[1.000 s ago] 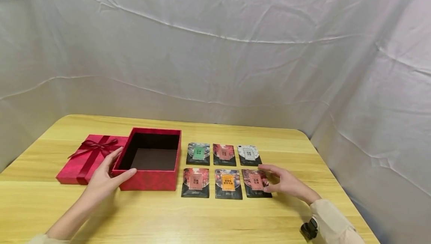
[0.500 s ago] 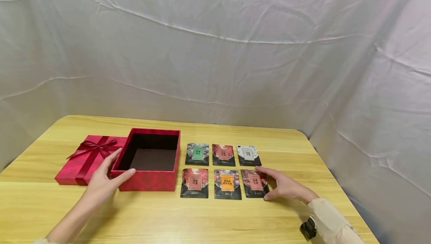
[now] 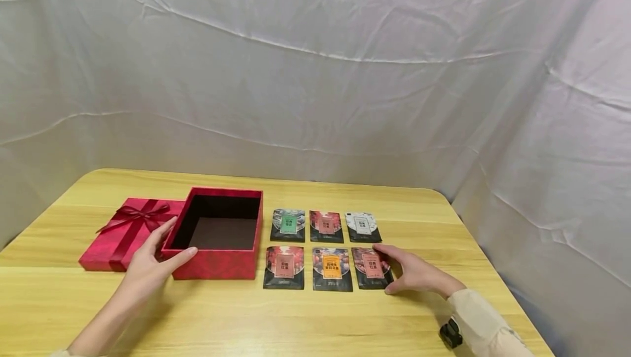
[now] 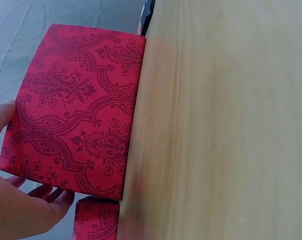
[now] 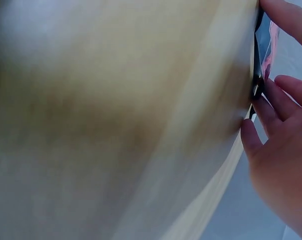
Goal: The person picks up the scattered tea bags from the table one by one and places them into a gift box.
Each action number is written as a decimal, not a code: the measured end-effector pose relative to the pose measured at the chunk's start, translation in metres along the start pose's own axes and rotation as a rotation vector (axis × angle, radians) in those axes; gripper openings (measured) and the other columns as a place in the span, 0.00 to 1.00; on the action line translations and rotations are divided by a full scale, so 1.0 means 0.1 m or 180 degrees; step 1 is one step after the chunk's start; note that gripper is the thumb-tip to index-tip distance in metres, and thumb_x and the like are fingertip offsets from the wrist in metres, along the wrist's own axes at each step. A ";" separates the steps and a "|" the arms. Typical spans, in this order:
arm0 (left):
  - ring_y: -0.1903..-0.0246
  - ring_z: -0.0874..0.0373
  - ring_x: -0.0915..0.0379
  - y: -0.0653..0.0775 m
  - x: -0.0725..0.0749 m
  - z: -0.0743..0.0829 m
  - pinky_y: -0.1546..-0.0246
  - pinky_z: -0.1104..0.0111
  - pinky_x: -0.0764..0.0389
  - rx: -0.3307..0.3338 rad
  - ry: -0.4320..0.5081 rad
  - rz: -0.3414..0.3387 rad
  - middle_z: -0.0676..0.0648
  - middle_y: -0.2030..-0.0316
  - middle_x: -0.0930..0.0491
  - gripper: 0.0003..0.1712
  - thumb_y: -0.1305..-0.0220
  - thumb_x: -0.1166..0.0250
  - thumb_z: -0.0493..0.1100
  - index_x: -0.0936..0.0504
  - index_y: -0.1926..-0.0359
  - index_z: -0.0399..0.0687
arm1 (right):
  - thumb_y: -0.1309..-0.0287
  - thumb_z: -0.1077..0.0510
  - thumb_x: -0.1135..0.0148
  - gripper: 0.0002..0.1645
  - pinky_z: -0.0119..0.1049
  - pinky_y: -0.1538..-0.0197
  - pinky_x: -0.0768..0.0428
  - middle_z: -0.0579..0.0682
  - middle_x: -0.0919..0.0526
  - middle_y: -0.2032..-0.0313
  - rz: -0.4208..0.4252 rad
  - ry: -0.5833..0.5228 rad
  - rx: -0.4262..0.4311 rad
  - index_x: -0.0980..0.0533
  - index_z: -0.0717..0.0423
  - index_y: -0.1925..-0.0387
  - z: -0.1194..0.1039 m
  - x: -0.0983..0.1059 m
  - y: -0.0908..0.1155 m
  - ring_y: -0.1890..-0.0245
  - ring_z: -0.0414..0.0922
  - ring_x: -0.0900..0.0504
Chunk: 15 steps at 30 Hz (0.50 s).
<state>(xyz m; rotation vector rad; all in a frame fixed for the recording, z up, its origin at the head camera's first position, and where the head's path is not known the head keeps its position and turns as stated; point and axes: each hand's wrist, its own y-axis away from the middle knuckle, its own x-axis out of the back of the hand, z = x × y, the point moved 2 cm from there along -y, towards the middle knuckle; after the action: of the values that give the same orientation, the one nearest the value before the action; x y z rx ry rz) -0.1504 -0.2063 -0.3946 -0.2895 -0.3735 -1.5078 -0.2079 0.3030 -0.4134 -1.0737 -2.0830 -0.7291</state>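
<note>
The front right packet (image 3: 371,269) and the front left packet (image 3: 284,268) are carrying dark Chinese characters on reddish panels, the lower line seemingly reading 红茶. Between them, the front middle packet (image 3: 332,269) is showing longer text on orange. Behind, the back left packet (image 3: 288,225) is bearing a green panel, the back middle packet (image 3: 326,227) a reddish one and the back right packet (image 3: 363,227) a white one, all too small to read surely. All six are lying flat in two rows.

Under them the pale wooden table (image 3: 276,324) is showing its straight grain, and wrinkled greyish cloth (image 3: 315,61) is hanging behind it. The red lid (image 3: 110,242) with its ribbon bow (image 3: 143,214) is lying just left of the red box (image 3: 214,264), whose dark inside is facing up.

Your left hand (image 3: 155,261) is holding the box's near left corner, thumb pressing on the front wall and fingers curling along the left wall. Your right hand (image 3: 416,272) is resting at the front right packet's right edge, thumb and index finger spreading toward its near and far corners; whether they are gripping it, you cannot tell. Below your beige sleeve (image 3: 485,321) a small black device (image 3: 451,334) is showing.
</note>
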 end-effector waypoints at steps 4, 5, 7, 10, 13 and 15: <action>0.32 0.32 0.58 0.00 0.00 -0.01 0.40 0.34 0.48 0.0015 0.0044 0.0008 0.32 0.28 0.54 0.54 0.38 0.33 0.55 0.58 0.23 0.49 | 0.64 0.54 0.21 0.59 0.67 0.38 0.45 0.70 0.38 0.35 0.0038 0.0174 0.0090 0.40 0.66 0.31 -0.01 -0.01 0.00 0.36 0.69 0.41; 0.32 0.32 0.58 0.00 -0.01 -0.01 0.40 0.34 0.48 0.0025 0.0050 0.0008 0.32 0.28 0.54 0.54 0.38 0.33 0.55 0.58 0.23 0.50 | 0.64 0.54 0.21 0.58 0.67 0.38 0.44 0.69 0.37 0.35 0.0039 0.0204 0.0115 0.40 0.67 0.32 -0.02 -0.01 0.00 0.36 0.68 0.40; 0.32 0.32 0.58 0.00 -0.01 -0.01 0.40 0.34 0.48 0.0047 0.0052 0.0008 0.32 0.28 0.54 0.55 0.38 0.33 0.55 0.58 0.23 0.49 | 0.64 0.53 0.22 0.57 0.67 0.38 0.43 0.69 0.36 0.36 0.0040 0.0286 0.0193 0.39 0.68 0.33 -0.02 -0.02 0.00 0.37 0.68 0.39; 0.32 0.32 0.57 0.01 -0.01 0.00 0.40 0.34 0.47 0.0069 0.0047 0.0006 0.32 0.28 0.54 0.55 0.38 0.34 0.56 0.59 0.23 0.50 | 0.63 0.52 0.22 0.56 0.66 0.39 0.40 0.67 0.34 0.37 0.0044 0.0393 0.0303 0.38 0.69 0.34 -0.04 -0.03 0.00 0.39 0.67 0.36; 0.33 0.32 0.57 0.00 -0.01 0.00 0.40 0.34 0.47 0.0065 0.0036 0.0013 0.32 0.28 0.54 0.55 0.38 0.34 0.56 0.59 0.23 0.49 | 0.63 0.53 0.22 0.54 0.65 0.40 0.38 0.65 0.33 0.38 0.0081 0.0423 0.0345 0.37 0.69 0.35 -0.05 -0.03 0.00 0.40 0.65 0.34; 0.33 0.33 0.56 0.00 -0.01 0.00 0.40 0.35 0.47 0.0053 0.0031 0.0018 0.32 0.28 0.53 0.54 0.38 0.34 0.55 0.59 0.23 0.49 | 0.63 0.52 0.22 0.53 0.65 0.40 0.37 0.64 0.33 0.39 0.0114 0.0452 0.0327 0.36 0.68 0.36 -0.05 -0.03 0.00 0.40 0.64 0.34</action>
<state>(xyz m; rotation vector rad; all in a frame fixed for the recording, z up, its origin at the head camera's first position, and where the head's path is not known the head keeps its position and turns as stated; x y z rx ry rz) -0.1500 -0.2055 -0.3947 -0.2697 -0.3770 -1.4993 -0.2045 0.2978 -0.4124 -0.9717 -1.9540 -0.6541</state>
